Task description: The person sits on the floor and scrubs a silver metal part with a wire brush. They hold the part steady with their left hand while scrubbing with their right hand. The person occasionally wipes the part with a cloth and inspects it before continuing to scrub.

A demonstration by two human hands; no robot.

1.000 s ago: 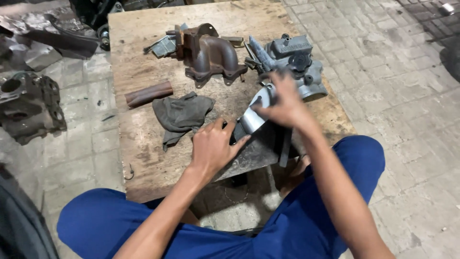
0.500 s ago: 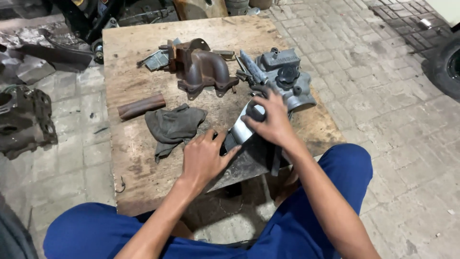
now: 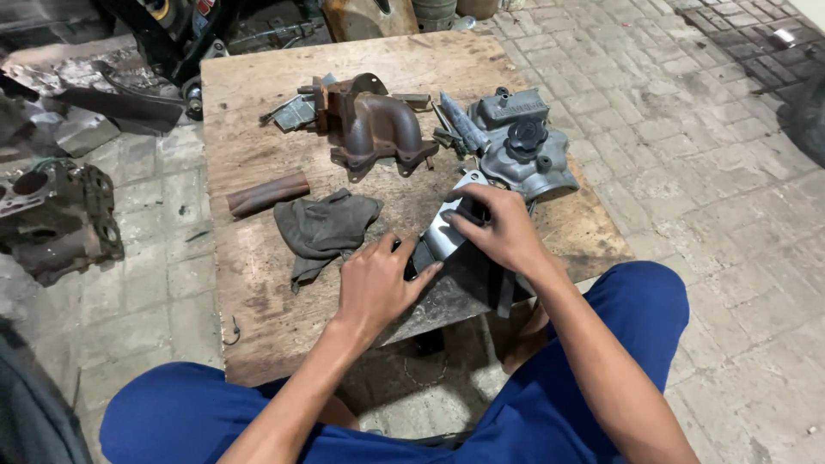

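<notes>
A curved silver metal part (image 3: 441, 238) lies on a dark metal plate (image 3: 455, 288) at the near edge of the wooden board (image 3: 258, 283). My left hand (image 3: 376, 285) grips the part's near end and holds it down. Over the part's far end, my right hand (image 3: 505, 230) presses a small dark pad (image 3: 472, 211) against it with the fingers curled. My blue-trousered legs sit on either side below the board.
A grey rag (image 3: 325, 225) and a rusty pipe (image 3: 268, 193) lie left of the hands. A rusty manifold (image 3: 378, 125) and a grey cast housing (image 3: 526, 146) are at the far side. An engine part (image 3: 56, 215) rests on the paved floor at left.
My right hand has slid back toward me along the silver part, from its far tip to its upper middle. The left hand has kept its grip.
</notes>
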